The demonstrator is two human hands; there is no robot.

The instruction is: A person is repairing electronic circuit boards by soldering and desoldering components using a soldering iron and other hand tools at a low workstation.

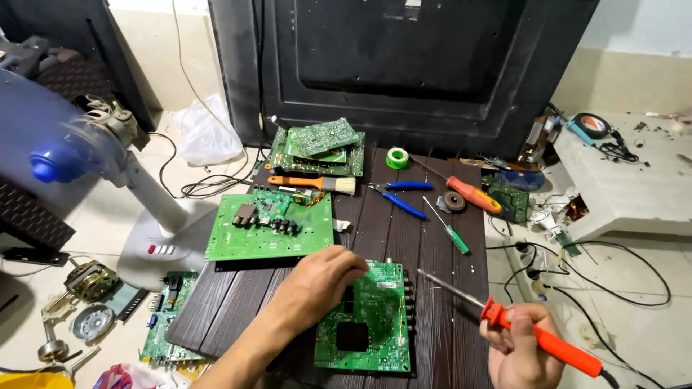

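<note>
Left hand [317, 281] lies flat, fingers pressed on the circuit board [367, 320] beneath it. Right hand [519, 346] fist-grips the soldering iron [537, 335], tip just right of the board.

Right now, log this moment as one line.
left hand: pressing on green circuit board | right hand: holding orange soldering iron, tip off board | surface: dark slatted table

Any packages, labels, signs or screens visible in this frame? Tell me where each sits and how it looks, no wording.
Flat-panel screen: leaning against the wall behind the dark slatted board, back side showing, large black rectangle.
White plastic bag: on the floor left of the screen, crumpled, translucent white.
Small white label: on the green circuit board under the left hand, tiny rectangle.
No signs seen.
</note>
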